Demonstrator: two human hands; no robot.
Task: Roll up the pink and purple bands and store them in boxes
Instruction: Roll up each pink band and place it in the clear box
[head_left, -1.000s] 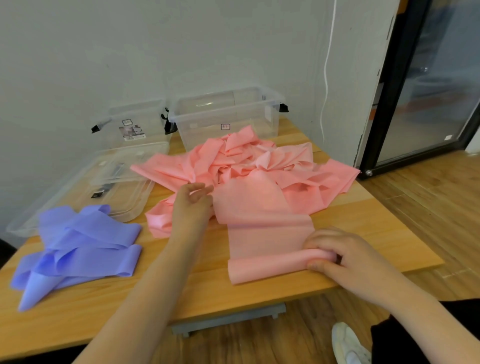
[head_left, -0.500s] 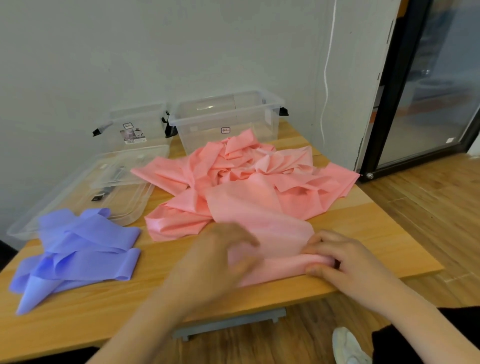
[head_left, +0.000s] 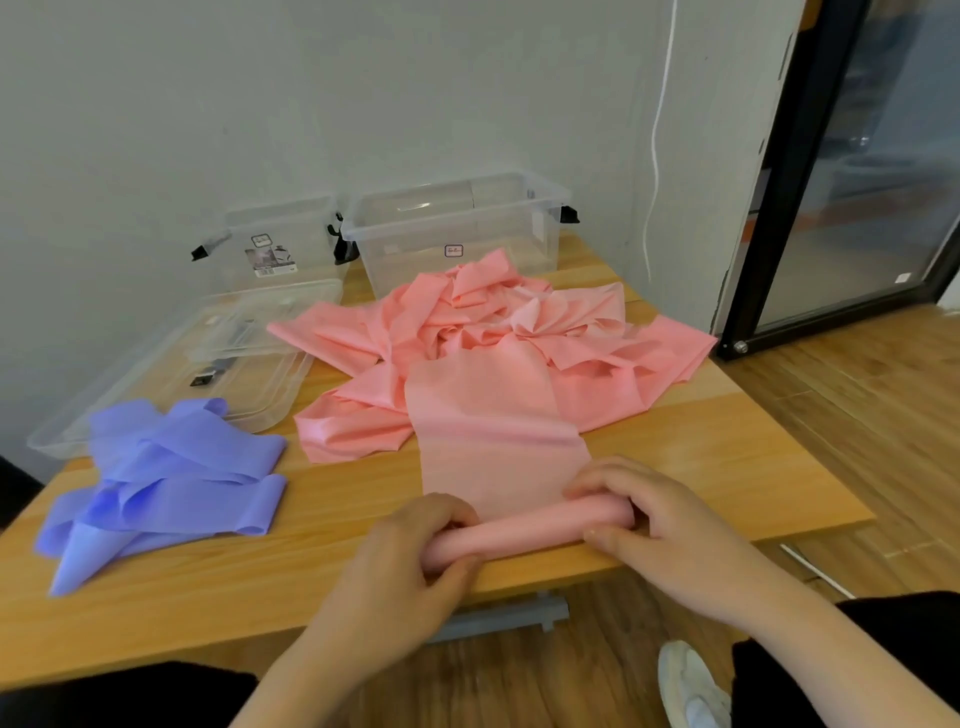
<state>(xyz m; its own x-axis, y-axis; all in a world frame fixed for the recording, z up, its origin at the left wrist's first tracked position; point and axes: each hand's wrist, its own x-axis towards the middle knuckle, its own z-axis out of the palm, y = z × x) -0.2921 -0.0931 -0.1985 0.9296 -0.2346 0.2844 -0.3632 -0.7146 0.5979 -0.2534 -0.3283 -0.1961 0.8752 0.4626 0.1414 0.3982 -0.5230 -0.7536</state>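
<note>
A long pink band lies crumpled mid-table, with one flat strip running toward me. Its near end is wound into a short roll at the table's front edge. My left hand grips the roll's left end, fingers over the top and thumb under. My right hand grips the right end the same way. A purple band lies in loose folds at the left. Two clear boxes stand at the back: a smaller one on the left and a larger one on the right.
Clear lids lie stacked between the smaller box and the purple band. The wooden table ends close to my hands; below it are wood floor and a white shoe. A black-framed glass door stands at the right.
My left hand left the crumpled pile and came down onto the roll's left end. The near end of the pink band has become a tighter, thicker roll between both hands.
</note>
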